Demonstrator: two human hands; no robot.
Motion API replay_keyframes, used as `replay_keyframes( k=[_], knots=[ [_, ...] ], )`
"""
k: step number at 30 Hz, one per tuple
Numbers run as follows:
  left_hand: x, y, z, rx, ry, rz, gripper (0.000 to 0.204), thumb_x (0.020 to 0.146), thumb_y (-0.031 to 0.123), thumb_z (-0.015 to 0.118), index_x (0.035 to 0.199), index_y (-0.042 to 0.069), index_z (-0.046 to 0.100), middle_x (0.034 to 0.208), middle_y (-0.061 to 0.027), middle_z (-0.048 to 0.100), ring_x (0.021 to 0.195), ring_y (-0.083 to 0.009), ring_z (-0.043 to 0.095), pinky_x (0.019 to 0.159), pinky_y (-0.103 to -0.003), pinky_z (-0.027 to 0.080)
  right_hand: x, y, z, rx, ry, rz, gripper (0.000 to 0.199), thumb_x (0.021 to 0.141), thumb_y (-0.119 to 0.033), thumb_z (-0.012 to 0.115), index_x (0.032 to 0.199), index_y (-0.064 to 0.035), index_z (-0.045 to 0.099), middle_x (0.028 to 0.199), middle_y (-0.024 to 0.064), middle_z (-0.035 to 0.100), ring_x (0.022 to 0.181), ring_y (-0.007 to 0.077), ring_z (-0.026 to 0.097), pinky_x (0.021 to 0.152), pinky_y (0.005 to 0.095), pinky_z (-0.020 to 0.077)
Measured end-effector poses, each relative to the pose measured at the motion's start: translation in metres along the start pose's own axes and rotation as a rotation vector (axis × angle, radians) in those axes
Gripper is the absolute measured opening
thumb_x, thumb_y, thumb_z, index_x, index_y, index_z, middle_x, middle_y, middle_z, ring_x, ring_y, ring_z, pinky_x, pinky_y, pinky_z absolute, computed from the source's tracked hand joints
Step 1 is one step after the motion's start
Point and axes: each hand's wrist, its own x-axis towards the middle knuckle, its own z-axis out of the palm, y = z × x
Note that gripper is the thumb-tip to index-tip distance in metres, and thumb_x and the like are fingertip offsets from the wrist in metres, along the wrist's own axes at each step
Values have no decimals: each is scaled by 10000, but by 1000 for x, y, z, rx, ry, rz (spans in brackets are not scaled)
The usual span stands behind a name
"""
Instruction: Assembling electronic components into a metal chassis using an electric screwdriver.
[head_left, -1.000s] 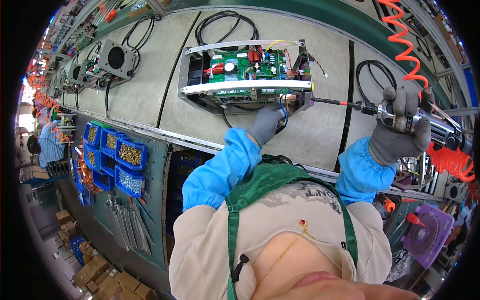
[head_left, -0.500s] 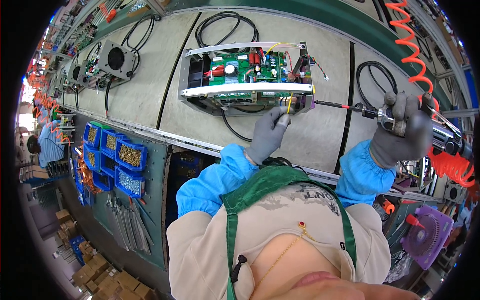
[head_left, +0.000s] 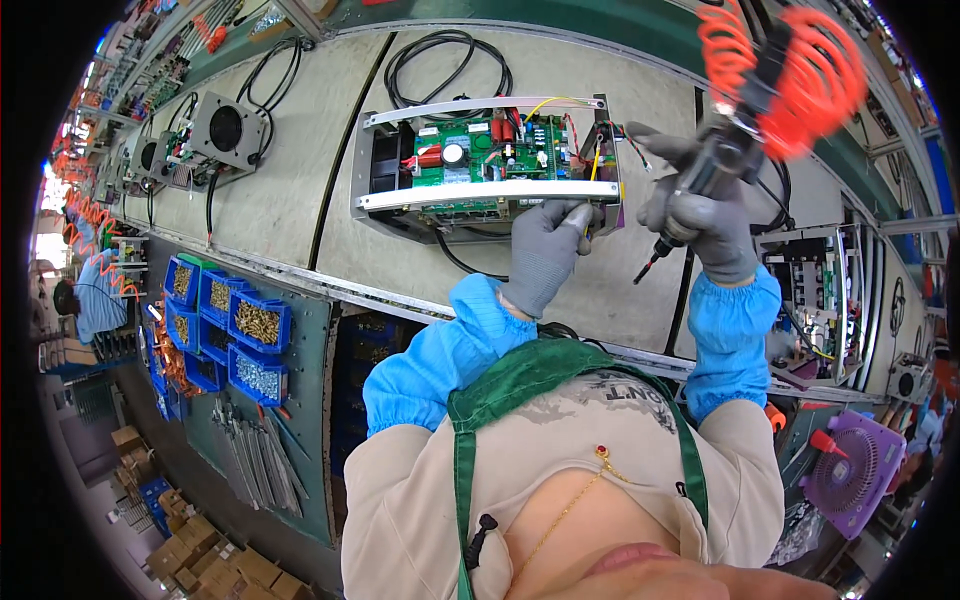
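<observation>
My left hand (head_left: 545,252), in a grey glove, pinches a yellow wire (head_left: 597,162) below the right end of the front metal rail (head_left: 480,194). The rail belongs to an uncovered metal chassis that holds a green circuit board (head_left: 490,150) with red and white parts. A black fan (head_left: 388,165) sits at its left end. To the right of the chassis, my right hand (head_left: 715,225), also gloved, grips a pneumatic screwdriver (head_left: 722,155). The driver's bit points down and left, apart from the chassis. Its grip is partly blurred, and a thin loose cable end lies nearby.
An orange coiled air hose (head_left: 815,85) bunches at the upper right. Black cables (head_left: 450,40) lie behind the chassis. Blue bins of screws (head_left: 258,320) stand at the left. Another open chassis (head_left: 815,290) and a purple fan (head_left: 855,475) are at the right.
My right hand has swung the screwdriver inward and up, turning its bit from pointing left to down-left. My left hand has moved slightly right and up against the rail. The chassis has shifted slightly left.
</observation>
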Motion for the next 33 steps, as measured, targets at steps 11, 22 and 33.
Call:
replay_keyframes(
  k=[11,22,33],
  knots=[
    [8,14,-31,489,-151,261,245,883,235,609,992,32,691,658,-81,634,554,-152,579,529,-290,457,22,-18,17,-165,-110,410,474,679,-110,669,1131,14,598,723,104,649,569,114,586,468,214,374],
    [47,68,-13,870,-205,442,317,786,157,656,1083,48,653,841,-114,687,698,-218,665,661,-316,524,4,-11,25,-148,24,296,513,660,-74,681,1159,-6,584,751,96,640,569,104,561,501,225,405],
    [91,67,-22,543,-577,428,272,896,77,492,1129,-24,589,831,-97,589,710,-194,561,703,-321,471,-43,-51,9,-69,302,-433,603,672,-122,645,1235,48,511,680,57,541,563,177,565,643,374,527]
  ],
)
